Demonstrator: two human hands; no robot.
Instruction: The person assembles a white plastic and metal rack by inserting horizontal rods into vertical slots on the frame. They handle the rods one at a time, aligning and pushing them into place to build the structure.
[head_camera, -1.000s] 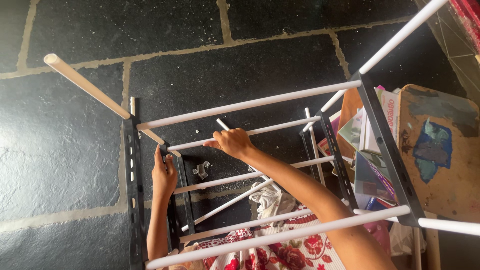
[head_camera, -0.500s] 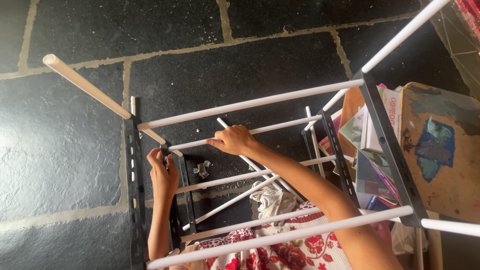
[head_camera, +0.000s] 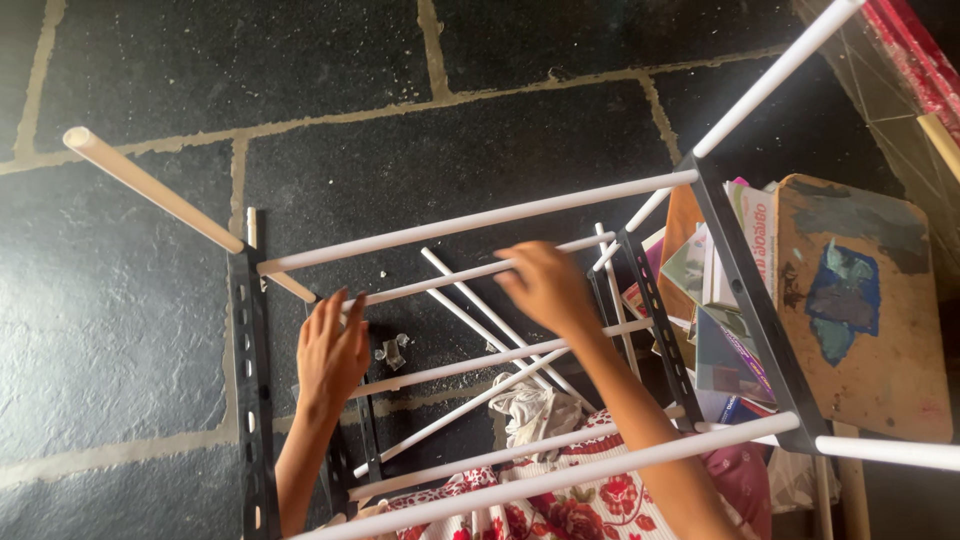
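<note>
Left hand: back toward the camera, fingers extended upward and held close together, fingertips at the top, thumb tucked at the right edge. Not closed around anything visible; palm hidden from view. Left forearm: bare, rising near-vertically from the lower frame edge, wrist straight.

Right hand: back toward the camera, slightly blurred, fingers curled downward and pointing left, knuckles uppermost; whether it grips anything cannot be told. Right forearm: bare, running diagonally from the lower right up to the wrist, wrist bent slightly. The hands are well apart, right higher than left.
</note>
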